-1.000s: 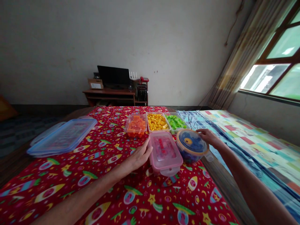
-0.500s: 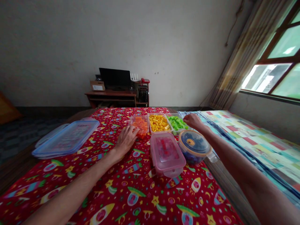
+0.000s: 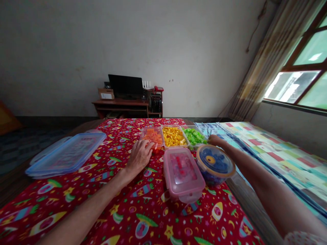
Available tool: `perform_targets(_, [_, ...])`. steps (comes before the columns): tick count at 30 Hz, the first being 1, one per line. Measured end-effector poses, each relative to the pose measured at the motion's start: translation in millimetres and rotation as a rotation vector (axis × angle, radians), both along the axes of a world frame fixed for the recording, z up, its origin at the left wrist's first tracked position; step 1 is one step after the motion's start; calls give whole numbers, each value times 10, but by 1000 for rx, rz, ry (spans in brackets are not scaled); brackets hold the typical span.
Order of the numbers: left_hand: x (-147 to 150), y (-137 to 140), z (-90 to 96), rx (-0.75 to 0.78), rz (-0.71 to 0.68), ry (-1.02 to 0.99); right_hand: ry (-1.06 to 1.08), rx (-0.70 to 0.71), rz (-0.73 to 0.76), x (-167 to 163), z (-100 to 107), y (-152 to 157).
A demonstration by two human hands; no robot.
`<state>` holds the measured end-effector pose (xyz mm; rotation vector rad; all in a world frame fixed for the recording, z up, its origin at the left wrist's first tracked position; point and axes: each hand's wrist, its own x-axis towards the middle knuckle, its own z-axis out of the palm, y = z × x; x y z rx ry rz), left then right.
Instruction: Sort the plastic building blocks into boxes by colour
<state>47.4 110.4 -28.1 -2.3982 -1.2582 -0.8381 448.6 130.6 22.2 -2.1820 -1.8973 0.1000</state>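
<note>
Three clear plastic containers stand side by side in a row: one of orange blocks (image 3: 152, 133), one of yellow blocks (image 3: 174, 136) and one of green blocks (image 3: 194, 136). My left hand (image 3: 141, 153) lies against the near left side of the orange one, its fingers stretched toward the edge. At the right side of the green one is my right hand (image 3: 216, 140), curled, with most fingers hidden. Nearer me are a pink-lidded container (image 3: 183, 172) holding reddish pieces and a round container (image 3: 216, 163) with an orange-rimmed lid and blue pieces.
Blue-rimmed lids (image 3: 67, 153) are stacked at the left on the red patterned cloth (image 3: 107, 190). A bed with a checkered cover (image 3: 270, 149) lies at the right. Beyond the cloth, a desk (image 3: 122, 102) with a monitor (image 3: 125, 85) stands against the wall.
My right hand has moved down and to the right, from above the green container's corner to its right side. My left hand stays at the orange container. The view has shifted slightly.
</note>
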Motion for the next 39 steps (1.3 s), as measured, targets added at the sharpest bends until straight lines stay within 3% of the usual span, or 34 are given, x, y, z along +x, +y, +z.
perform_targets(6, [-336,-45,0,35,-33,-26,-56,-68,-156,48,38,56])
perform_targets(13, [-1239,99,-94,21,70,-29,-28,51,-264,52,438,10])
perform_targets(19, [-1994,56,-146,-109,243,50,-17,179,-138,-257,918,-240])
perform_targets(23, [-2277,-16,-163,-217,335,51,50,202,74,-783,1030,-621])
perform_targets(27, [-2380,-88,-157,-292,342,-2,132,86,309,-1425,878,-1052])
perform_targets(32, [-2303,-203,12,-382,418,53,201,15,578,-2030,477,-1485])
perform_targets(39, [-2175,-188,214,-431,570,102,235,-4,684,-2393,-7,-1845])
